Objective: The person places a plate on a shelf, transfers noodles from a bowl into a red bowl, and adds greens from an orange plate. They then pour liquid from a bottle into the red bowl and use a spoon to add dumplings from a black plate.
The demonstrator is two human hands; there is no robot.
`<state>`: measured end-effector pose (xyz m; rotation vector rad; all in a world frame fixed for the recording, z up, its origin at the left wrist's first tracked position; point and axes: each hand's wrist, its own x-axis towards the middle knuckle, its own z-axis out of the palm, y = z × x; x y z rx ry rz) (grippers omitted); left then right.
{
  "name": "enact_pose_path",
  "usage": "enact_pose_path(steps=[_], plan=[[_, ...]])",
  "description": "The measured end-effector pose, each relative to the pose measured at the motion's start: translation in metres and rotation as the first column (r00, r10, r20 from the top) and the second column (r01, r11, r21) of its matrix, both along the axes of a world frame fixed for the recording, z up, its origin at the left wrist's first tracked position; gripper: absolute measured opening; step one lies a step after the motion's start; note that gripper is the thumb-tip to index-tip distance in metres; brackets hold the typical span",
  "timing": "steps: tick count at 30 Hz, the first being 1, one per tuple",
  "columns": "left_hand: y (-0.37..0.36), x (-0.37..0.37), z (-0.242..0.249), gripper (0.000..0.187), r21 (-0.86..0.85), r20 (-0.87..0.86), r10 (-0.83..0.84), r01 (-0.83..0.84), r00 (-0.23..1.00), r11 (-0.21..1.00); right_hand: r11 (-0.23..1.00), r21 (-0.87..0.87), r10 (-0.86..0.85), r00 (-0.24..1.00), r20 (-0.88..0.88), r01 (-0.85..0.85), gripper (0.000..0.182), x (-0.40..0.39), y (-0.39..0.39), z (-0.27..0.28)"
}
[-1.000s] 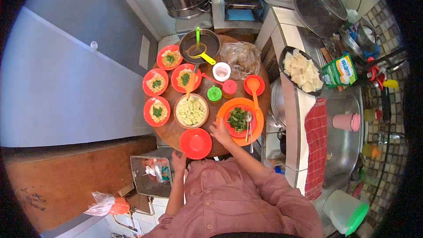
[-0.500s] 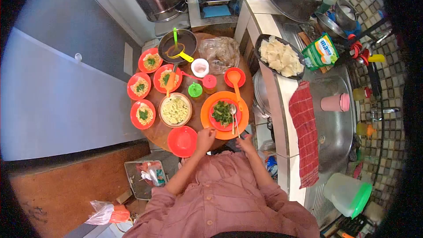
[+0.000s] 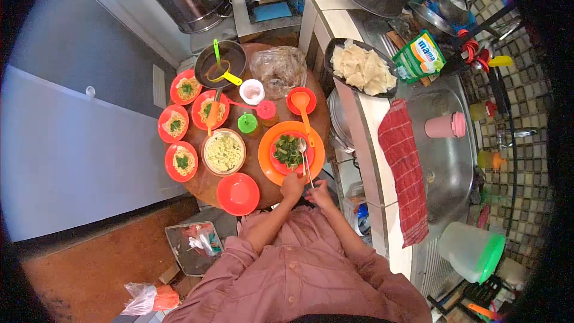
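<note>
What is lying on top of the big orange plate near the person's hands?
On the orange plate sits a smaller red plate with chopped green leaves, and a metal spoon lies across it. The left hand touches the near rim. What lies beneath the leaves is covered.

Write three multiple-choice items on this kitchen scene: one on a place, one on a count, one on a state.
1. Where do the greens lie?
A. on the red plate inside the orange tray
B. in the sink
C. in the dark pan

2. How many small red plates of noodles stand left of the noodle bowl?
A. two
B. four
C. six

3. The red bowl nearest the person is:
A. full of noodles
B. upside down
C. empty

Answers: 1 A, the leaves sit on the red plate within the orange tray. 2 B, four topped plates are grouped there. 3 C, only its bare red inside shows.
</note>
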<state>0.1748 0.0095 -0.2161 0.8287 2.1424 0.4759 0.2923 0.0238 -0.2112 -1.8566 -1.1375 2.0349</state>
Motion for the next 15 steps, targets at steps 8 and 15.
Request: enact_pose_path(steps=[8,15], plan=[[0.005,0.012,-0.002,0.022,0.067,0.013,0.105,-0.105,0.994,0.992,0.98,0.197,-0.039,0.999,0.01,0.036,0.029,0.009,-0.005,-0.024],[-0.014,-0.015,0.02,0.02,0.295,-0.066,0.266,-0.236,0.962,0.926,0.72,0.693,-0.181,0.975,0.127,0.044,0.01,0.011,0.016,0.02]])
